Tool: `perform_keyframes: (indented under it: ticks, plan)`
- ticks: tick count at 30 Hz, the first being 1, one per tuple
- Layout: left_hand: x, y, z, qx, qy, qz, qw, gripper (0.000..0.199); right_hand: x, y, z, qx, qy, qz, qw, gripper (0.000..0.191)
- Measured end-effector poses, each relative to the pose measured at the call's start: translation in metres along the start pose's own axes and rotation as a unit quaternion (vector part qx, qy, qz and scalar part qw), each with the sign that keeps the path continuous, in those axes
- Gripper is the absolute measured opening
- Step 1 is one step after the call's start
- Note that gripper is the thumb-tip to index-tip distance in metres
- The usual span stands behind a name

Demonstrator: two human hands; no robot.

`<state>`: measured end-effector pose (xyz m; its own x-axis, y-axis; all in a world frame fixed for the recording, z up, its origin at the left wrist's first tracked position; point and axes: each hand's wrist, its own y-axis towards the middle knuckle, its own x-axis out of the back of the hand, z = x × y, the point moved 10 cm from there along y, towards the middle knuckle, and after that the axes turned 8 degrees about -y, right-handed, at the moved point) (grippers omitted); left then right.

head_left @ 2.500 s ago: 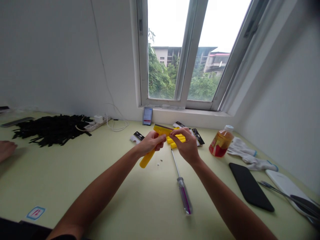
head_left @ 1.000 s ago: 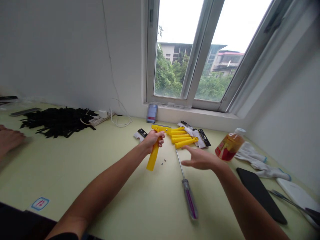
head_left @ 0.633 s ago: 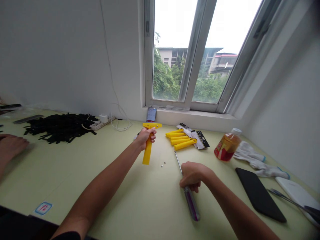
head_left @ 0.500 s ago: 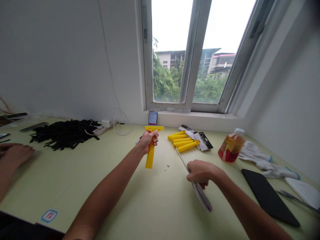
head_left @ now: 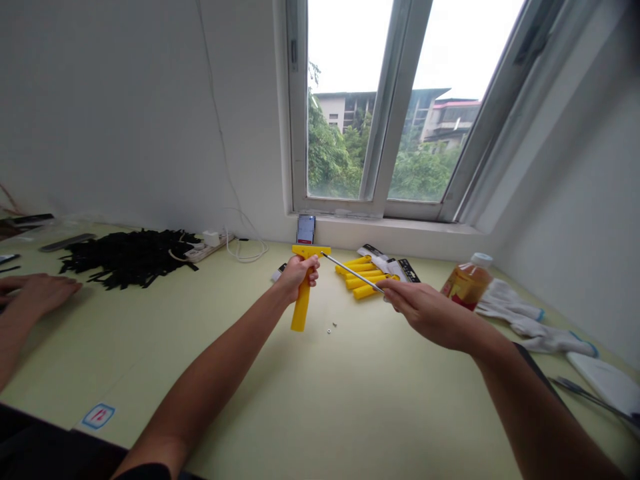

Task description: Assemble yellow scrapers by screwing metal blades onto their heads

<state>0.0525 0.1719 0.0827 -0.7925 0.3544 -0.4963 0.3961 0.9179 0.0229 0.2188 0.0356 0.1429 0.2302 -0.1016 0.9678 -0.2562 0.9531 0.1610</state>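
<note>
My left hand (head_left: 299, 277) is closed round a yellow T-shaped scraper (head_left: 301, 312), its wide head uppermost. A screwdriver (head_left: 350, 271) is gripped in my right hand (head_left: 425, 310); its handle is mostly hidden by the fingers. The shaft points up and left, and its tip meets the screw at the right end of the scraper's head. Two tiny metal pieces, a small screw (head_left: 335, 325) and a nut-like ring (head_left: 329, 331), lie on the table below. Several yellow handles (head_left: 367, 291) with black-and-white cards are lying behind the screwdriver.
A bottle of amber drink (head_left: 467, 283) and white gloves (head_left: 530, 327) are at the right. A phone (head_left: 306, 229) leans by the window. A pile of black strips (head_left: 130, 257) and a power strip (head_left: 213, 248) lie at the back left. Another person's hand (head_left: 45, 293) rests at far left.
My right hand has risen and swung the screwdriver from pointing down near the table to the scraper's head, its tip now at the screw. My left hand keeps its hold on the scraper.
</note>
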Motion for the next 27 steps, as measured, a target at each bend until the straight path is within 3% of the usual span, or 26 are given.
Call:
perform_keyframes:
  ticks: [16, 20, 27]
  plan:
    - [-0.007, -0.001, -0.002, -0.033, 0.041, 0.014, 0.999, 0.024, 0.003, 0.0, -0.004, -0.016, -0.012, 0.011, 1.0, 0.042]
    - [-0.009, 0.0, -0.001, -0.049, 0.057, 0.018, 0.997, 0.028, -0.005, -0.004, -0.013, -0.067, 0.094, 0.057, 0.992, 0.043]
    - [-0.008, -0.006, -0.015, -0.12, 0.137, -0.016, 0.983, 0.03, -0.025, -0.012, -0.032, -0.173, 0.292, 0.123, 0.933, 0.046]
